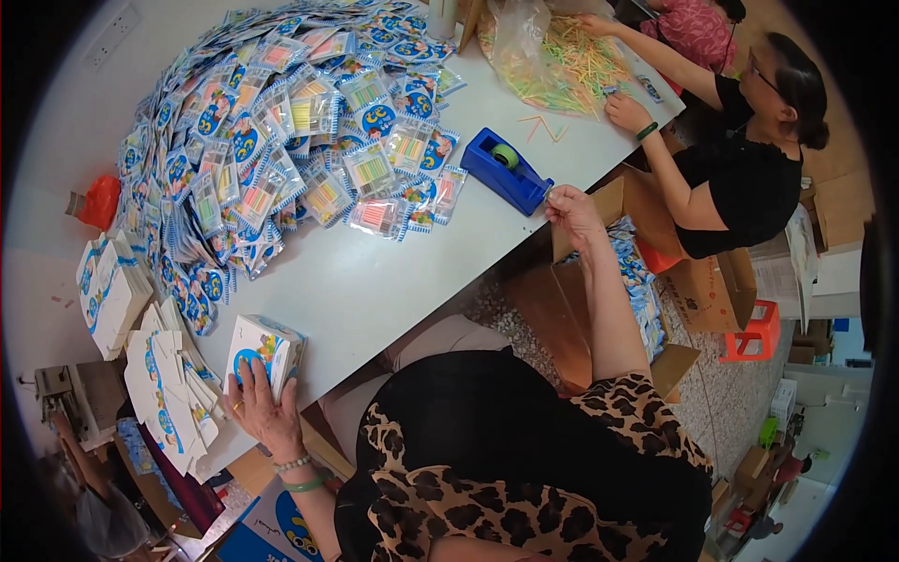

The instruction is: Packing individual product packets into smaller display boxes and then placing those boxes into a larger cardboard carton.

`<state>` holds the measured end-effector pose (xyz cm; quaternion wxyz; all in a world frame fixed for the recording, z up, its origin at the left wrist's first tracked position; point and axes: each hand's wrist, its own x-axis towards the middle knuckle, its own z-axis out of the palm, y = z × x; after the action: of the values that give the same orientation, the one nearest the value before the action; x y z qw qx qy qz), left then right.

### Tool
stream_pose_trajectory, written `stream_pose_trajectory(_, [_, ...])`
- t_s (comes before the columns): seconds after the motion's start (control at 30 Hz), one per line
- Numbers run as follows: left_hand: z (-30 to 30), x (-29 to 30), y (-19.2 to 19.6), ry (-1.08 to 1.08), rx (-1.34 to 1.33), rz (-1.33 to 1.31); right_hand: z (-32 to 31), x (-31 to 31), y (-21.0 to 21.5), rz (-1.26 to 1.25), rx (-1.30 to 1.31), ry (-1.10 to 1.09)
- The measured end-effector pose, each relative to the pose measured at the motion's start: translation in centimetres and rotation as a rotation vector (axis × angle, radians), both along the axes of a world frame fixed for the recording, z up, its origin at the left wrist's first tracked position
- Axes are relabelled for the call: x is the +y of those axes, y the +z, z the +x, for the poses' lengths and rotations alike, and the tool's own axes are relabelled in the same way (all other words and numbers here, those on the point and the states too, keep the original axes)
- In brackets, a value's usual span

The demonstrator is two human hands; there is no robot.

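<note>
My left hand (260, 407) grips a small white carton (245, 339) with blue and coloured print, which stands at the near edge of the white table (375, 290). A beaded bracelet and a green bangle ring that wrist. Out to the right, my right hand (576, 214) is pinched closed at the cutter end of a blue tape dispenser (510, 178). Its fingertips are on the end of the tape, though little of the strip shows. Inside the dispenser sits a greenish tape roll (506, 155). Flat white cartons (164, 384) lie stacked left of my left hand.
A large heap of small clear packets (281, 140) with coloured sticks covers the far left of the table. At the far right, a co-worker (749, 159) reaches into a plastic bag of loose coloured sticks (571, 70). An open cardboard box (552, 309) of packets stands beneath my right arm.
</note>
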<state>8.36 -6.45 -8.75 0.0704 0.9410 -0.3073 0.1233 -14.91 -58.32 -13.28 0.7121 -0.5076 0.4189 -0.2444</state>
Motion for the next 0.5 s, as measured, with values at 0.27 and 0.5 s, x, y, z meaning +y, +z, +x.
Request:
stream_pose_trajectory(0.27, [-0.7, 0.4, -1.6, -0.006, 0.006, -0.259, -1.1, 1.3, -2.3, -0.384, 0.307, -0.026])
stream_pose_trajectory(0.5, [-2.5, -5.0, -2.1, 0.218, -0.083, -0.221, 7.2, 17.8, 4.6, -0.184, 0.233, 0.518])
